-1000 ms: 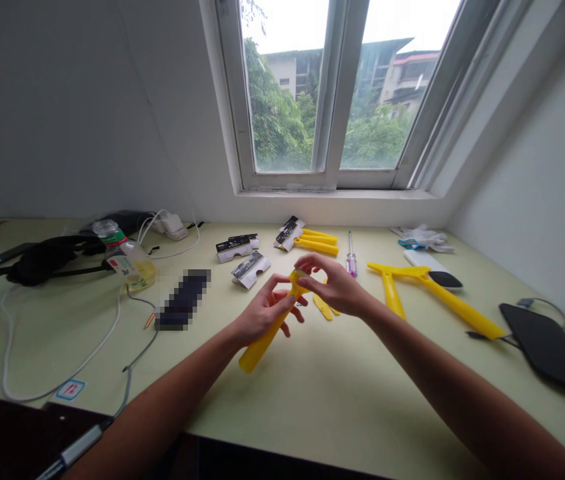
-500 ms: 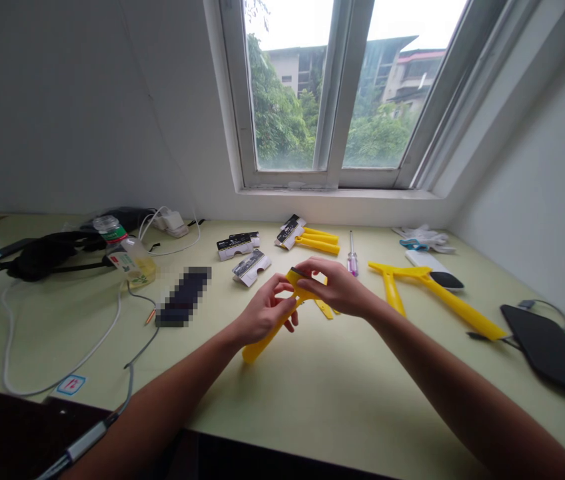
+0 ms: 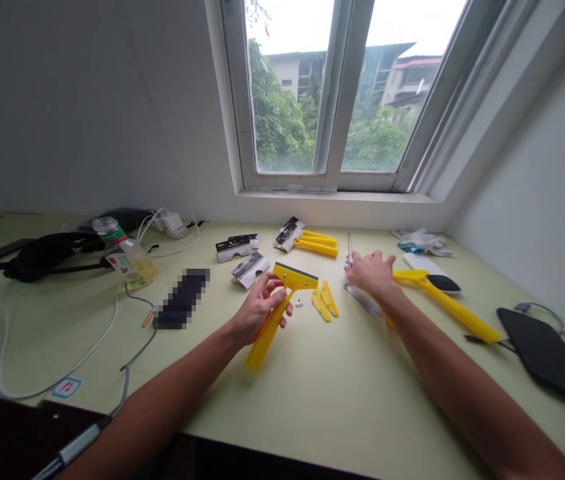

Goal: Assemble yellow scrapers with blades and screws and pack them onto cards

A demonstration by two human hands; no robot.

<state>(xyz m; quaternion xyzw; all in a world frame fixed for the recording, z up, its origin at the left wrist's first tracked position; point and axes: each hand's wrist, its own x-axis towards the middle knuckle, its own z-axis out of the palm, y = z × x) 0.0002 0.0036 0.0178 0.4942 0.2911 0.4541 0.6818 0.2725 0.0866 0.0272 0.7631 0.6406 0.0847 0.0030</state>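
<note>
My left hand [image 3: 261, 311] is closed around the yellow handle of a scraper [image 3: 268, 330]. The scraper is tilted, its wide head with a dark edge strip and two screws facing me. Over to the right, my right hand [image 3: 373, 272] reaches onto the table with its fingers apart, at the handle of a screwdriver [image 3: 349, 248]. The fingers partly cover that handle; a firm hold does not show. Beside the scraper head lie two flat yellow plates [image 3: 325, 303] and several small white nuts [image 3: 299, 303]. A clear strip [image 3: 362, 301] lies below my right hand.
Another yellow scraper [image 3: 455, 308] lies right, partly behind my right arm. Farther back are yellow handles [image 3: 316, 243] and printed card sleeves [image 3: 250, 269]. A bottle [image 3: 130, 257], a pixelated dark object [image 3: 182, 300] and cables are left; a black phone [image 3: 547, 350] and gloves [image 3: 425, 240] right.
My right hand has let go of the scraper head and moved right to the screwdriver. My left hand keeps the scraper, whose head now faces me more fully. Plates and nuts have come into view.
</note>
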